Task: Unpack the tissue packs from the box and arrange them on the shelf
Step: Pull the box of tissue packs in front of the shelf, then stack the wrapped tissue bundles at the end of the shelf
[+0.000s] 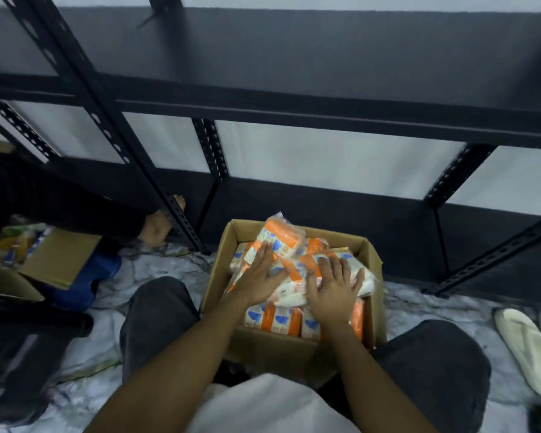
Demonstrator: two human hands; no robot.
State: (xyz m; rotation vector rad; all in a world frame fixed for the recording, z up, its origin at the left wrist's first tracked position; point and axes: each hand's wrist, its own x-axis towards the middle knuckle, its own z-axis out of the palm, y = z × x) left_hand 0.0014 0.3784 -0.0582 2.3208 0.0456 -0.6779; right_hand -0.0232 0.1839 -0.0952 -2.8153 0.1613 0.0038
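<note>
Both hands flat, fingers spread, on tissue packs in box; shelf behind, sandal right.

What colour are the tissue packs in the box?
Orange and white with blue marks, tissue packs in the cardboard box; head view.

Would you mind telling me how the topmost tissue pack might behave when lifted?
The topmost tissue pack looks soft and probably light. Its glossy, crinkled plastic wrap may slip. It lies tilted on the pile in the box, so it could slide.
</note>
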